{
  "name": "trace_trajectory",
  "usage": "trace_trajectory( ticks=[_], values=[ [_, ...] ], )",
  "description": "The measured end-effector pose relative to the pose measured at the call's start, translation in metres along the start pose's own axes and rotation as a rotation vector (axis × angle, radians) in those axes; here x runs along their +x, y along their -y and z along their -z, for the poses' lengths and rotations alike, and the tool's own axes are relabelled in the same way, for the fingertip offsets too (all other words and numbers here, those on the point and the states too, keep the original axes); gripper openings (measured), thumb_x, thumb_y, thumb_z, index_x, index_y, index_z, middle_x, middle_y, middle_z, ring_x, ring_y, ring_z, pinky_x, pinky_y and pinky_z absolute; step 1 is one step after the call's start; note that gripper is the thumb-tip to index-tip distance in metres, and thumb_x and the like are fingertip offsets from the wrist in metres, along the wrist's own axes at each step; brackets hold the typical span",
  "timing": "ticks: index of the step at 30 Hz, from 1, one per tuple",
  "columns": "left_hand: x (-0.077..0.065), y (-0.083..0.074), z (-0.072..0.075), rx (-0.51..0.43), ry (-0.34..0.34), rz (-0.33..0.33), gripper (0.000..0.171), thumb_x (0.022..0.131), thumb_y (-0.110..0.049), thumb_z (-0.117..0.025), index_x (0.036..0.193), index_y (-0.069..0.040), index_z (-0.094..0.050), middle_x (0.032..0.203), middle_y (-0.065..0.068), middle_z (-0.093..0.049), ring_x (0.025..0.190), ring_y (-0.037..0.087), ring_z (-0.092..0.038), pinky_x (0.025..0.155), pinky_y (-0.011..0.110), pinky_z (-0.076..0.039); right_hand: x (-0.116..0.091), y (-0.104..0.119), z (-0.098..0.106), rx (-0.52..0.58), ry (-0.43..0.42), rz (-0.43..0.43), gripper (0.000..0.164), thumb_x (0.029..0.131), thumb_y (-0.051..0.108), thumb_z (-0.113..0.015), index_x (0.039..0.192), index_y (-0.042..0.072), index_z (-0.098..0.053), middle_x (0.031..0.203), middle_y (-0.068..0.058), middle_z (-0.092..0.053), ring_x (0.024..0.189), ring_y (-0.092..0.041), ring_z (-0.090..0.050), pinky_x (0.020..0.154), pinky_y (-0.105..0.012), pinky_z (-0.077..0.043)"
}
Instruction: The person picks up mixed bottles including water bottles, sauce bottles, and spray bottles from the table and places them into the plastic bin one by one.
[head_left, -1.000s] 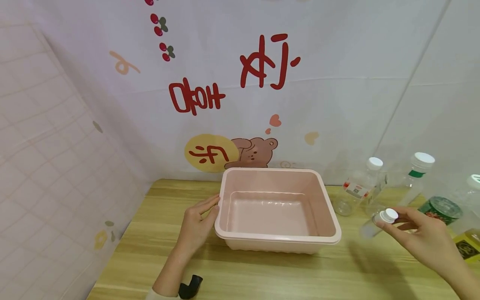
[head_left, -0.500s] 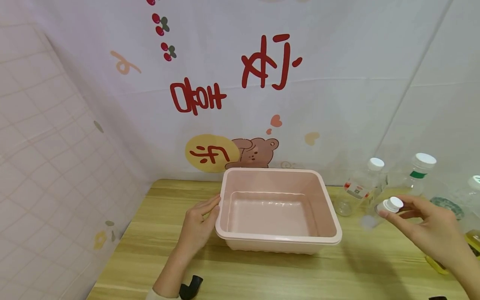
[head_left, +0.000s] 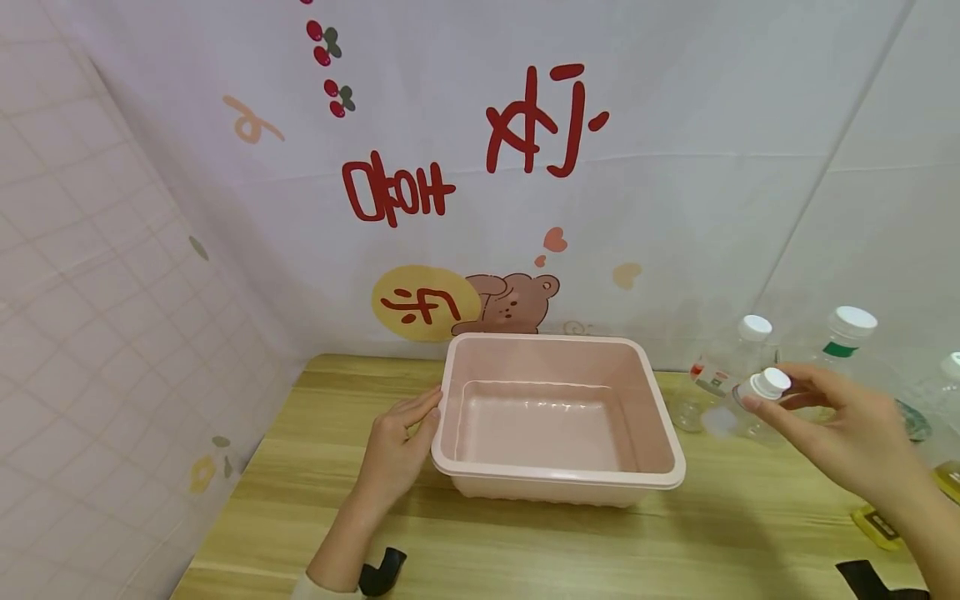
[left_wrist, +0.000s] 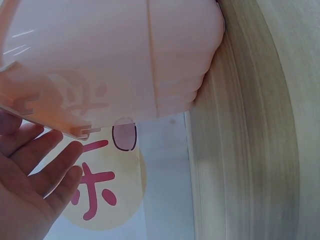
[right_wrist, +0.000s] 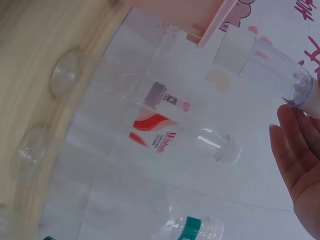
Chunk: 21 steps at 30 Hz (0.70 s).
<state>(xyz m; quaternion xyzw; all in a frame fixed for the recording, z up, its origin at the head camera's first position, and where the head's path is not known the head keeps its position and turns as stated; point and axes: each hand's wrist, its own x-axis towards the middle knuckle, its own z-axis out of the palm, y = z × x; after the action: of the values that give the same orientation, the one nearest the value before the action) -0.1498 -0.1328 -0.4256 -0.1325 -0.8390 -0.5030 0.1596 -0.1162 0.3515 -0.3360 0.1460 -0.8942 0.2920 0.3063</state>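
One small, clear, cylindrical plastic bottle (right_wrist: 267,66) with a white cap is pinched between the fingers of the right hand (head_left: 847,433), above the wood-grain table (head_left: 570,554), right of the pink rectangular plastic basin (head_left: 558,477). Loosely extended fingers of the left hand (head_left: 400,450) touch the basin's left rim.

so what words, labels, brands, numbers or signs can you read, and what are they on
"W", apparently: label on the clear bottle; the rest of its print and square code are too blurred.
"乐", probably: yellow circle on the backdrop.
Unreadable for certain: the other red characters there.
Too small or blurred: green band and yellow item.
None visible: held white-capped bottle, pink basin.
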Motion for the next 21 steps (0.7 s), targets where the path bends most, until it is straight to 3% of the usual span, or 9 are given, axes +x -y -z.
trace_trajectory(
  ticks=[8,14,21],
  values=[
    [0.001,0.000,0.000,0.015,-0.005,0.010,0.032,0.102,-0.014,-0.066,0.132,-0.006,-0.073,0.138,0.000,-0.068,0.127,0.024,-0.064,0.109,0.052,-0.049,0.023,0.014,-0.004,0.024,-0.025,0.161,0.053,0.062,-0.007,-0.094,0.111,0.001,-0.076,0.099,0.035,-0.064,0.087,0.023,-0.059,0.056,-0.008,-0.046],
    [0.001,0.000,0.000,0.001,0.001,0.005,0.031,0.103,-0.013,-0.066,0.132,-0.006,-0.073,0.138,0.004,-0.068,0.128,0.027,-0.063,0.110,0.053,-0.048,0.041,0.030,-0.008,0.025,-0.017,0.153,0.052,0.064,-0.007,-0.093,0.112,0.002,-0.076,0.102,0.040,-0.062,0.085,0.023,-0.059,0.060,-0.008,-0.045],
    [0.000,0.000,0.001,-0.009,0.003,0.003,0.031,0.103,-0.013,-0.065,0.132,-0.005,-0.072,0.138,0.005,-0.068,0.129,0.027,-0.063,0.110,0.053,-0.048,0.060,0.044,-0.020,0.100,0.044,0.172,0.046,0.069,-0.008,-0.090,0.111,0.004,-0.076,0.098,0.028,-0.068,0.083,0.017,-0.064,0.062,-0.009,-0.051]
  ],
)
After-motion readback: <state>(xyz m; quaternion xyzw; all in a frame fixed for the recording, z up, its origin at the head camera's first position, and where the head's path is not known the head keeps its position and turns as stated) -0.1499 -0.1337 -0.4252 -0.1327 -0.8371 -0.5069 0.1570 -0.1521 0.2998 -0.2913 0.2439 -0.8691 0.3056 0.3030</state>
